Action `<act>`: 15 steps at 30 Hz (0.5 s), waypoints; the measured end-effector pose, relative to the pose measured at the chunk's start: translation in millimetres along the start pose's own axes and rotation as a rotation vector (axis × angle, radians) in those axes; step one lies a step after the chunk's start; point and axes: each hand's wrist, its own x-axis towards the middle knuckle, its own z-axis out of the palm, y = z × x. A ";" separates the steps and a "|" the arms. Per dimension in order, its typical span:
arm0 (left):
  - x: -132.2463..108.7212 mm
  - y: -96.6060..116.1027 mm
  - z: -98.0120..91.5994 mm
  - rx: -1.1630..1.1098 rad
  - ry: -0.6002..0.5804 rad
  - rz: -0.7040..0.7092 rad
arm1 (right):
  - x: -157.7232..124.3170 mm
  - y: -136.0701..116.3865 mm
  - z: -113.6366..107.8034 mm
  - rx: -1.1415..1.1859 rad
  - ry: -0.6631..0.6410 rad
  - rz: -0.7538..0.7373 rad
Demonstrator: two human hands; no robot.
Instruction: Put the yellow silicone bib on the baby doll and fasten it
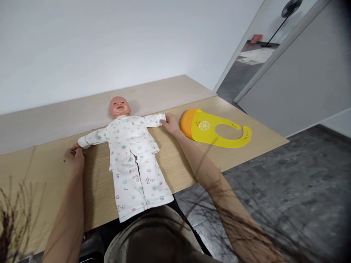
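A baby doll (120, 106) lies on its back on the wooden table, its arms stretched out to both sides. It wears a white printed pajama top (127, 133) and matching pajama pants (139, 182), whose legs reach over the table's near edge. My left hand (74, 157) is closed at the end of one sleeve, with the doll's small hand between its fingers. At the other sleeve's cuff, my right hand (171, 123) pinches the doll's arm end. Just right of that hand, a yellow silicone bib (208, 128) with an orange pocket lies flat.
The wooden table (260, 142) meets a pale raised board (164, 89) along the white wall. Beyond its right end are a grey panel (298, 80) and a doorway with a standing fan (291, 8). Dark strands of hair hang across the lower corners.
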 end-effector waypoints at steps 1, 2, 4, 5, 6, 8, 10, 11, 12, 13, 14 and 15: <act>-0.1 0.2 -0.1 -0.001 -0.001 -0.001 | -0.7 0.3 -0.7 -0.011 -0.008 0.001; -0.3 0.7 -0.3 -0.002 -0.003 -0.001 | -1.3 0.4 -1.4 -0.015 -0.011 0.002; -1.3 2.5 -0.6 0.000 -0.007 0.000 | -2.6 0.6 -2.0 -0.010 0.008 -0.001; -2.2 4.0 -0.8 0.001 -0.010 0.001 | -3.2 0.7 -1.7 -0.006 0.026 -0.002; -3.5 5.8 -1.2 0.001 -0.011 0.003 | -3.8 0.7 -1.2 -0.002 0.046 0.000; -7.0 10.0 -2.1 -0.002 -0.009 0.007 | -5.3 0.1 0.5 0.007 0.079 0.014; -11.3 13.9 -3.4 -0.009 0.000 0.019 | -7.3 -1.7 1.9 0.011 0.106 0.040; -13.4 15.3 -4.0 -0.013 0.005 0.030 | -8.4 -3.1 2.2 0.003 0.117 0.056; -15.3 16.2 -4.5 -0.016 0.010 0.042 | -9.5 -4.7 2.2 -0.014 0.132 0.072; -17.0 16.6 -4.7 -0.020 0.016 0.057 | -10.7 -6.6 1.9 -0.042 0.152 0.088; -18.2 16.6 -4.5 -0.024 0.023 0.074 | -12.0 -8.7 1.2 -0.078 0.175 0.103; -19.1 16.4 -3.7 -0.027 0.027 0.093 | -13.3 -10.8 0.2 -0.121 0.200 0.118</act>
